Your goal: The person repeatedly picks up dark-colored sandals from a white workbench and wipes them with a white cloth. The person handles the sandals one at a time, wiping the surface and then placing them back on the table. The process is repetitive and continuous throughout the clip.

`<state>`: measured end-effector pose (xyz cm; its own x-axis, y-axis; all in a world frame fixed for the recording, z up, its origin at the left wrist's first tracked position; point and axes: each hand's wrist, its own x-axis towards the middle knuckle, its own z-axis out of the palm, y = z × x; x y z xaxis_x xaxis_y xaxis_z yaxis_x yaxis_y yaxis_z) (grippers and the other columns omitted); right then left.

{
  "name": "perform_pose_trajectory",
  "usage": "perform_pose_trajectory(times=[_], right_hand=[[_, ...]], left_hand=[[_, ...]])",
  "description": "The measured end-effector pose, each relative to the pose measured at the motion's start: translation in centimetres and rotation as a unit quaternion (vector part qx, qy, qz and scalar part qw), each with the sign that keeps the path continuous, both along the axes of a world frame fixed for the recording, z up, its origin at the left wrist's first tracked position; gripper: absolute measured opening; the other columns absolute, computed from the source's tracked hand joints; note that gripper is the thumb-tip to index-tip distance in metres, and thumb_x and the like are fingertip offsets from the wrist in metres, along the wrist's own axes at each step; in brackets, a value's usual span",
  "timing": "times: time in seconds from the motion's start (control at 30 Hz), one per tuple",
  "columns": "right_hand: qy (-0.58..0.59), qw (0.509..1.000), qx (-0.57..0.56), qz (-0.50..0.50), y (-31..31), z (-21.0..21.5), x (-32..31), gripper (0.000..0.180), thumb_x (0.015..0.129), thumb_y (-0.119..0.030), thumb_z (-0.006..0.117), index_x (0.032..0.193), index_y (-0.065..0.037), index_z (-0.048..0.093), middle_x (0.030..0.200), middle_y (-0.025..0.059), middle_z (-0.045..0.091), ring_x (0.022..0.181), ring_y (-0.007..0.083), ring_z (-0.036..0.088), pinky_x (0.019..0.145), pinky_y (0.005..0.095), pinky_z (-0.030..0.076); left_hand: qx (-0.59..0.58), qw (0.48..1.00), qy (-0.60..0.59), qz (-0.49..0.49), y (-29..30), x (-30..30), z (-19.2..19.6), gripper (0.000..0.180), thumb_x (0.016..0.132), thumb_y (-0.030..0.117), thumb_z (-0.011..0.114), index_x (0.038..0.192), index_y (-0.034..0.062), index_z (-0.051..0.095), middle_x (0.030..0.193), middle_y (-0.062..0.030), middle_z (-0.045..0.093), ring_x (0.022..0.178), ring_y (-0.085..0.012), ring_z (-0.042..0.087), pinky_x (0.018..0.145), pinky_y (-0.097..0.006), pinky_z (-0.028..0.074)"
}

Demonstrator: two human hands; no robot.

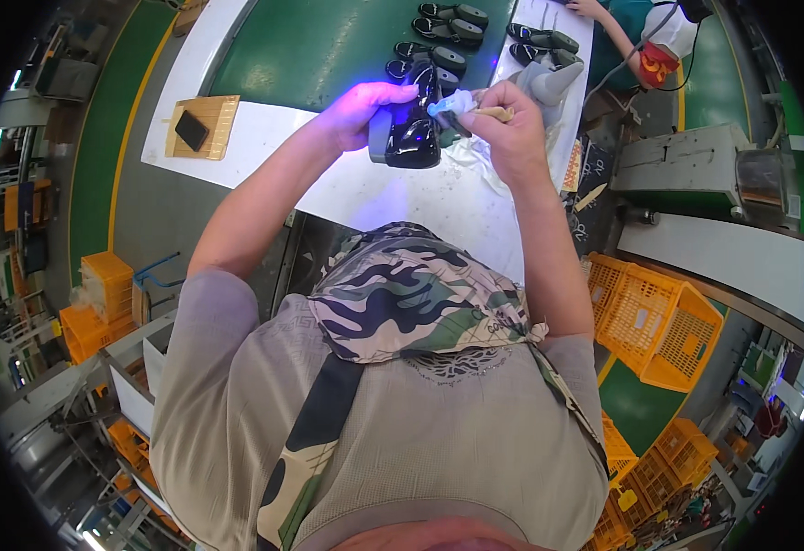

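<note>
In my left hand (365, 108) is a glossy black shoe (414, 138) with a thick grey-green sole, held with the toe toward me and the fingers behind it. My right hand (512, 124) is closed at the shoe's right side. It pinches a tan handle (496, 114), and a crumpled whitish piece (455, 103), tinted blue, shows at the fingertips against the shoe. Whether handle and pale piece are one tool I cannot tell. Violet-blue light falls on my left hand and the shoe.
Several black shoes (448, 32) stand on the green belt (329, 55) beyond my hands, more (544, 37) at its right. A grey cone-shaped thing (549, 84) stands near my right hand. A phone (191, 130) lies on a wooden board (223, 129). Yellow crates (645, 317) sit right; a co-worker's arm (618, 32) reaches in.
</note>
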<state>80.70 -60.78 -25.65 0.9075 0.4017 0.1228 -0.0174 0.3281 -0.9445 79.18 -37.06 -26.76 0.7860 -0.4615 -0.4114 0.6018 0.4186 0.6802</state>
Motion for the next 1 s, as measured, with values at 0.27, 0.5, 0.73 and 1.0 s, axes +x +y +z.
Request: perform_pose_trajectory(times=[0.27, 0.5, 0.73, 1.0], right_hand=[[-0.063, 0.997, -0.041, -0.009, -1.0, -0.5, 0.6, 0.022, 0.072, -0.001, 0.074, 0.076, -0.006, 0.052, 0.082, 0.0046, 0.058, 0.094, 0.0167, 0.057, 0.080, 0.0296, 0.045], [-0.067, 0.996, -0.049, -0.014, -1.9, -0.8, 0.4, 0.023, 0.071, 0.000, 0.073, 0.074, -0.005, 0.051, 0.081, 0.0050, 0.058, 0.095, 0.0180, 0.059, 0.081, 0.0318, 0.046], [-0.071, 0.996, -0.054, 0.012, -2.6, -1.2, 0.8, 0.025, 0.072, 0.001, 0.072, 0.078, -0.005, 0.048, 0.091, 0.0087, 0.060, 0.093, 0.0168, 0.059, 0.081, 0.0303, 0.046], [-0.124, 0.990, -0.065, 0.016, -3.2, -0.4, 1.8, 0.025, 0.075, 0.000, 0.072, 0.079, -0.007, 0.049, 0.098, 0.0107, 0.062, 0.084, 0.0104, 0.055, 0.074, 0.0257, 0.044]], left_hand=[[-0.083, 0.995, 0.055, 0.009, -2.0, -0.4, 0.2, 0.046, 0.094, 0.027, 0.055, 0.128, -0.0028, 0.050, 0.113, -0.0182, 0.064, 0.097, -0.0259, 0.066, 0.091, -0.041, 0.052], [-0.084, 0.991, 0.101, 0.011, -2.7, -0.5, -2.9, 0.051, 0.092, 0.030, 0.057, 0.131, -0.0019, 0.049, 0.115, -0.0171, 0.064, 0.097, -0.0245, 0.067, 0.089, -0.039, 0.053], [-0.093, 0.988, 0.117, 0.040, -3.8, -0.7, -2.6, 0.039, 0.093, 0.034, 0.055, 0.121, 0.0067, 0.056, 0.104, -0.0117, 0.067, 0.082, -0.0245, 0.069, 0.068, -0.040, 0.057], [-0.103, 0.982, 0.154, -0.025, -3.6, 0.0, -2.7, 0.044, 0.092, 0.045, 0.051, 0.116, 0.0088, 0.059, 0.095, -0.0099, 0.070, 0.070, -0.0191, 0.070, 0.035, -0.027, 0.045]])
